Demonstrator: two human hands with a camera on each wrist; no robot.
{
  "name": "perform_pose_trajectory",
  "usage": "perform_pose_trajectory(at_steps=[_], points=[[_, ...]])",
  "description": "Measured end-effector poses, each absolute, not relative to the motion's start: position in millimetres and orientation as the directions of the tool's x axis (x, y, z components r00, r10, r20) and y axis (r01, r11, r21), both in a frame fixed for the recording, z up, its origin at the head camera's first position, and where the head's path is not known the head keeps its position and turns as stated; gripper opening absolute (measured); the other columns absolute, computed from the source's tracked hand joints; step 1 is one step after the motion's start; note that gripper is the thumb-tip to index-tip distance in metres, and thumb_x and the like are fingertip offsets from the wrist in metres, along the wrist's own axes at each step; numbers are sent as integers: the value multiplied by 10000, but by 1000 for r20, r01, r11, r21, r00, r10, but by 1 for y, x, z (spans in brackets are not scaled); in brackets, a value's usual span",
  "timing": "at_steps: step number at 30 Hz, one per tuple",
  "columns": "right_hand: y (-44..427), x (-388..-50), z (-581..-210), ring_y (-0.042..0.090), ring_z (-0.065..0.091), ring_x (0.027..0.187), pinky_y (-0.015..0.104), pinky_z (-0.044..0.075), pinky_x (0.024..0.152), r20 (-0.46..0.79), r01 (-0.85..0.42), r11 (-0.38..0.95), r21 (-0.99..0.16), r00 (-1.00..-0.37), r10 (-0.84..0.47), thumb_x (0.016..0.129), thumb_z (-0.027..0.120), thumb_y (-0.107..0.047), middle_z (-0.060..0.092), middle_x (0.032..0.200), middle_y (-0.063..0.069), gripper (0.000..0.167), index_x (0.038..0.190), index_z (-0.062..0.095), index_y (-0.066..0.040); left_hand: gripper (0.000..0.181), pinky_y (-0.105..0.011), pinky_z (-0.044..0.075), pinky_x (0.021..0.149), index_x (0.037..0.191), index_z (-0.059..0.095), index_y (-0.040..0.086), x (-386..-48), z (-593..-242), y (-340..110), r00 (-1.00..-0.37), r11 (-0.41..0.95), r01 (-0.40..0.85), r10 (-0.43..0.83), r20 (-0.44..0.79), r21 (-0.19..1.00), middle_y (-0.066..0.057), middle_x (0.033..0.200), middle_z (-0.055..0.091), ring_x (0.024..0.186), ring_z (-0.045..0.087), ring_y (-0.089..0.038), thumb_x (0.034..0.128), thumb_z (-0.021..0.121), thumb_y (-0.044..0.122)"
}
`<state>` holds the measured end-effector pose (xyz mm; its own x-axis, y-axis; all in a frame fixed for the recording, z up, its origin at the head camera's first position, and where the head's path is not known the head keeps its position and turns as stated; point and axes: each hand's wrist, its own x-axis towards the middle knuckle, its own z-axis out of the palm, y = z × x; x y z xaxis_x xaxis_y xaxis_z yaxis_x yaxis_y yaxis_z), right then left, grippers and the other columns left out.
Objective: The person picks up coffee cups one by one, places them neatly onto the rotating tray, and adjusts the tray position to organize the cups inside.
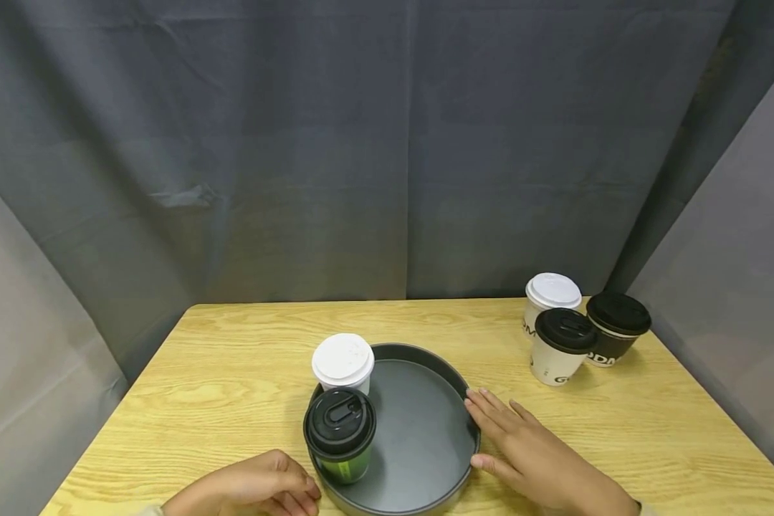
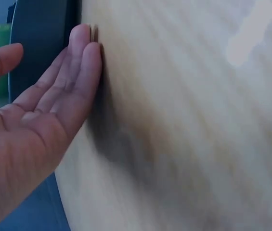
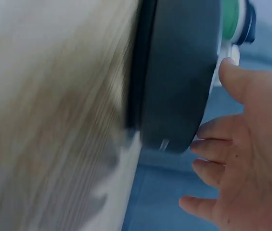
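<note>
On the wooden table [image 1: 219, 380] is a round gray pan [image 1: 422, 433]. The right hand [image 1: 529, 451], fingers straight, touches its edge; the left hand [image 1: 261, 484], fingers loose, is right beside it, and neither grips anything. A green cup [image 1: 342, 438] stands inside.

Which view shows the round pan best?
Head: the round pan shows most of its rim and floor. Left wrist gets only a cropped strip of outer wall; right wrist gets more outer wall, also cropped, no floor.
</note>
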<state>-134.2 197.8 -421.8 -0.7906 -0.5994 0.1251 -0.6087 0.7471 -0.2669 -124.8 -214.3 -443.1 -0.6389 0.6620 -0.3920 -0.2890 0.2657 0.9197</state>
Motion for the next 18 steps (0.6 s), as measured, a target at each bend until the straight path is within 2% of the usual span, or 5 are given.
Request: perform_pose_trajectory(at_steps=[4,8,11,18], points=[[203,-144,-424,304,253,1422,597,268,1071,139,-602,750,-273,-796,-589,954,517,-480,269,1557,89,697,1489,329,-75,417,-201,517,693,1040,631,-181,-118,-446,-207,-615,236,-233,715,-331,943,-20,860,701,777,635,-67,959,504,208],[205,-148,-426,331,275,1409,603,283,1055,160,-628,733,-261,-777,-609,955,525,-463,278,1553,98,685,1485,337,-71,438,-203,516,675,1034,664,-133,-115,-447,-203,-620,236,-208,718,-315,949,-46,876,713,767,641,-68,989,515,276],[206,-148,-426,346,283,1402,609,293,1044,170,-644,722,-251,-764,-622,961,515,-457,280,1552,100,672,1483,340,-72,434,-208,524,680,1020,689,-93,-115,-449,-200,-638,259,-188,701,-318,947,-104,900,720,775,656,-87,992,515,303],[205,-146,-424,345,288,1400,607,307,1037,170,-647,724,-238,-762,-625,960,494,-484,295,1546,100,678,1478,351,-72,462,-249,545,726,1018,686,-100,-116,-449,-197,-646,277,-156,697,-310,948,-229,944,700,823,677,-133,1010,475,312]])
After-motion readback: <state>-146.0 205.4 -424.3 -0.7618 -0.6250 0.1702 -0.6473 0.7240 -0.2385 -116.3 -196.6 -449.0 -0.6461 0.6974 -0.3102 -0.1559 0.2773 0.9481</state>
